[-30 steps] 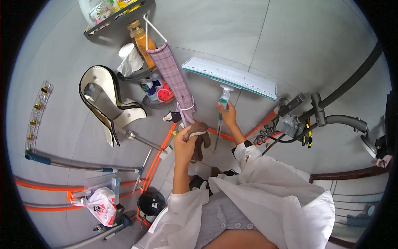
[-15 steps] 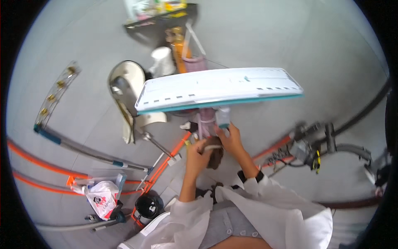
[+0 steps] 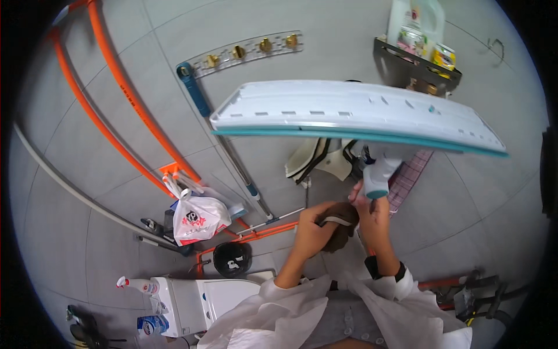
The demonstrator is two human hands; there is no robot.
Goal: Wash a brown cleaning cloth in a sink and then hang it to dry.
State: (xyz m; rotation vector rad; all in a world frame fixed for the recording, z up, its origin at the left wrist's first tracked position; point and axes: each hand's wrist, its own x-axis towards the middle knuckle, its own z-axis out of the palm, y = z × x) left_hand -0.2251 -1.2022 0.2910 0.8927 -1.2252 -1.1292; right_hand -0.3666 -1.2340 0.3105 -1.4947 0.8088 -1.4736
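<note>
A wide white squeegee head (image 3: 360, 104) with a teal blade along its near edge is held up in front of me, hiding part of the wall. Its short white handle (image 3: 382, 171) ends in a teal ring, and the fingers of my right hand (image 3: 375, 221) are closed at that end. To the left of it, my left hand (image 3: 311, 232) grips a brown cloth (image 3: 340, 241) with a pale stripe. The cloth hangs close beside my right hand, and I cannot tell whether they touch.
A toilet (image 3: 226, 299) stands at lower left by a black bin (image 3: 232, 260). Orange pipes (image 3: 125, 87), a white plastic bag (image 3: 200, 218) and a long pole (image 3: 232, 163) are farther left. A corner shelf (image 3: 418, 63) holds bottles at the upper right. A plaid cloth (image 3: 410, 177) hangs beyond my right hand.
My view has swung left, bringing the toilet into sight. The squeegee and brown cloth stay in my hands and now appear farther right in the picture.
</note>
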